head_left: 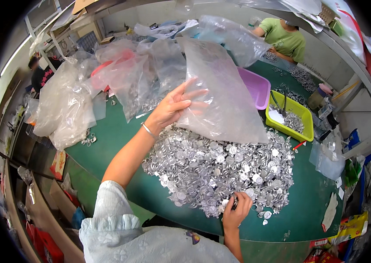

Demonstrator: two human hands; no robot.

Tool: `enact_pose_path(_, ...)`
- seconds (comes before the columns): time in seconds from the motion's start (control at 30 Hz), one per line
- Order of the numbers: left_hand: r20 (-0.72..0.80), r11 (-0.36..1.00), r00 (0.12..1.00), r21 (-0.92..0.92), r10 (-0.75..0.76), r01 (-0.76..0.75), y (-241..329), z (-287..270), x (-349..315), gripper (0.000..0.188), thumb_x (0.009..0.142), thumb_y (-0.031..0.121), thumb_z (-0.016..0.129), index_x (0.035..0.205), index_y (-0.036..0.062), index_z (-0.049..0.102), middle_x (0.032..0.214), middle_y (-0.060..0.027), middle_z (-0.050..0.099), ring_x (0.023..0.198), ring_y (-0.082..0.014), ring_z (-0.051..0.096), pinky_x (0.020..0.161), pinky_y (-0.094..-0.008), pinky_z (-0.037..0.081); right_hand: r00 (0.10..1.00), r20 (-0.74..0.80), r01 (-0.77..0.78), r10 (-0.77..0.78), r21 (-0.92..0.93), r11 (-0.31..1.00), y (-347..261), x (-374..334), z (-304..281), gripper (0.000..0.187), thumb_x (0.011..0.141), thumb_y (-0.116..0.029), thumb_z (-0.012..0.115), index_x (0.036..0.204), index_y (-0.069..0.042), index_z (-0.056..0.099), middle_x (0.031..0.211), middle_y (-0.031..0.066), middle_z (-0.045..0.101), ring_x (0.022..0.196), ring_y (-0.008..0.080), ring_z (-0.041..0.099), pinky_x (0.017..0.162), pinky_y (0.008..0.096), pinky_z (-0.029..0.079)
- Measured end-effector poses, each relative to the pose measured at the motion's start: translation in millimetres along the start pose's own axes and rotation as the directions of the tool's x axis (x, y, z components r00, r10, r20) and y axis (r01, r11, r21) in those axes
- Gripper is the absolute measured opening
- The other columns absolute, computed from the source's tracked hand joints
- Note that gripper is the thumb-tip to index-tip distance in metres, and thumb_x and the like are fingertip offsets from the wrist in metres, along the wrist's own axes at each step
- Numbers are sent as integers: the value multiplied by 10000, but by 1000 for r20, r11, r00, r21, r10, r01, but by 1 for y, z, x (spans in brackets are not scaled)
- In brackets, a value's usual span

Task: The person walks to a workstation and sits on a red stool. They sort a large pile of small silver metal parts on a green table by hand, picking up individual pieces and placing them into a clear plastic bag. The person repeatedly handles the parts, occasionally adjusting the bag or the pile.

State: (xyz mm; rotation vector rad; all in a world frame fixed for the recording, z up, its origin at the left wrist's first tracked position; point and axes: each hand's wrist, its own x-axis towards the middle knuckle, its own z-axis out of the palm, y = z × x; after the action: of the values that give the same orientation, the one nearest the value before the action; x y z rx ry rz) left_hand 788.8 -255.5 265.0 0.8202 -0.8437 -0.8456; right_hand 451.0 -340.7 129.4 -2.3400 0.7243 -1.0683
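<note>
A large clear plastic bag point(222, 94) stands raised over the far part of a big pile of small silver metal pieces point(220, 168). The pieces look like rings with round flat discs. My left hand point(171, 107) grips the bag's left edge, its thumb on the near side and other fingers showing through the plastic. At the pile's near edge, my right hand point(236, 210) has its fingers curled down among the pieces. What it holds is too small and partly hidden to make out.
Beyond the pile are a purple basin point(262, 90) and a yellow-green basin point(310, 128) with metal pieces and tools. More plastic bags point(67, 103) crowd the left of the green table point(137, 186). A red pen-like object point(299, 145) lies right. A co-worker in green point(284, 39) sits across.
</note>
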Motion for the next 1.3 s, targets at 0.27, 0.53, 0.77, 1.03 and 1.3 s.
enact_pose_path(0.27, -302, 992, 951, 124, 65, -28, 13, -43, -24, 717, 828, -40, 548, 1451, 54, 206, 1353, -255, 426, 1118, -349, 560, 928, -365, 480, 1000, -9, 1, -1, 1, 1000, 0, 0, -1, 188, 783, -12, 605, 969, 5, 594, 978, 159, 557, 888, 342, 510, 753, 423, 409)
enact_pose_path(0.53, -461, 918, 817, 344, 346, -195, 6, -42, -70, 640, 852, -3, 570, 1420, 32, 278, 1300, -236, 484, 1076, -308, 586, 898, -377, 507, 1000, -4, -14, 14, 5, 1000, -3, 0, -3, 194, 785, -25, 606, 977, -3, 597, 987, 154, 555, 875, 338, 503, 754, 419, 407)
enact_pose_path(0.77, -473, 765, 646, 578, 599, -285, 11, -32, -80, 577, 886, -19, 506, 1415, 18, 280, 1293, -225, 495, 1111, -298, 568, 896, -353, 505, 1000, 2, -15, 15, 8, 1000, 0, 0, -3, 193, 791, -37, 604, 983, -9, 600, 997, 153, 552, 883, 337, 500, 758, 418, 409)
enact_pose_path(1.03, -516, 694, 480, 628, 710, -353, -3, -48, -77, 548, 912, -14, 476, 1418, 22, 270, 1321, -217, 471, 1126, -304, 558, 907, -391, 500, 1000, 2, -11, 11, 13, 1000, -1, 0, 0, 185, 795, -35, 593, 977, -2, 598, 999, 155, 552, 898, 342, 502, 777, 431, 400)
enact_pose_path(1.3, -519, 749, 553, 558, 651, -358, 22, -33, -84, 577, 902, -50, 441, 1434, 48, 240, 1320, -210, 476, 1123, -318, 563, 920, -393, 496, 999, 24, -47, 46, 17, 999, -6, -3, -3, 175, 792, -8, 589, 966, 14, 582, 995, 163, 542, 947, 345, 493, 829, 439, 382)
